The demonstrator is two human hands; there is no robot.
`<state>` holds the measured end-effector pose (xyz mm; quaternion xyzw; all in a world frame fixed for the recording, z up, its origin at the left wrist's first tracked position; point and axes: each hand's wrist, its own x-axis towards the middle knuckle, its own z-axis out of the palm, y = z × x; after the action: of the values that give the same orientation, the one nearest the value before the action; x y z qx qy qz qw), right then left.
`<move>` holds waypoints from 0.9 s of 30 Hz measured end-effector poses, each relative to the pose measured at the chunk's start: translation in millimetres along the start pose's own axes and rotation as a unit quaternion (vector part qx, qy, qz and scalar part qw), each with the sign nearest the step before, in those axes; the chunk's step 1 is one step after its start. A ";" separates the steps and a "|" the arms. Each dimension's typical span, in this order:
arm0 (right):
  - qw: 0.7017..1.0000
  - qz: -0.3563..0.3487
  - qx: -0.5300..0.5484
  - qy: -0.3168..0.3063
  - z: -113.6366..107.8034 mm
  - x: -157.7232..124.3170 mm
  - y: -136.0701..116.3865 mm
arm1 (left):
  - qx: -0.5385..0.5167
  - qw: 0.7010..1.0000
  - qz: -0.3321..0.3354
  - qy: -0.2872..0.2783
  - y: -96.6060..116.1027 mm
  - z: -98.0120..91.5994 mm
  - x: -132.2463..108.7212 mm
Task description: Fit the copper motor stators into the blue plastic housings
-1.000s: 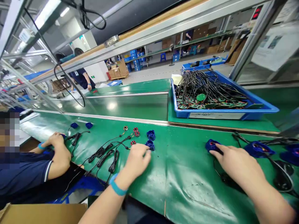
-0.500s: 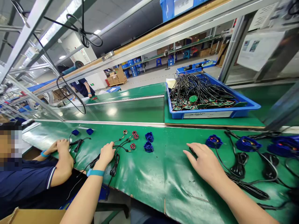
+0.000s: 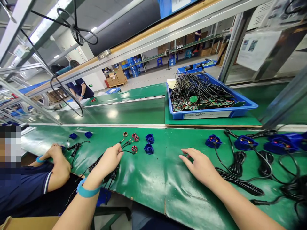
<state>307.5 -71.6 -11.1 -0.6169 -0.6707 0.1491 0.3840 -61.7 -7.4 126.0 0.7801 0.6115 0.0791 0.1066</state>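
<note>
My left hand [image 3: 109,161] rests on the green belt [image 3: 153,179] with its fingers curled over a bundled black cable [image 3: 112,174]; a thin wire runs from there to a small round red board [image 3: 134,148]. Two empty blue round housings [image 3: 149,143] stand just right of the board. More small boards [image 3: 135,137] lie behind it. My right hand [image 3: 199,164] lies flat on the belt, fingers stretched and holding nothing. To its right are blue housings [image 3: 213,141] with fitted boards and coiled black cables [image 3: 236,161].
A blue bin [image 3: 216,114] full of wired green boards stands behind the belt on a raised ledge. At the left a co-worker's hands [image 3: 56,153] work on cables near two small blue parts [image 3: 73,135]. Another person stands far back left.
My left hand went from the blue housings leftward onto the cables and curled around them. My right hand let go of the blue housing at the right and drew left, now flat.
</note>
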 end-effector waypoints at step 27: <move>0.978 -0.033 -0.099 -0.181 -3.0 6.1 -26.1 | 0.103 0.992 0.075 0.017 114.2 120.3 58.6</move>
<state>291.4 -71.7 10.5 -0.5921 -0.7607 0.1783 0.1974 89.9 14.9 39.6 0.8293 0.5575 0.0367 0.0086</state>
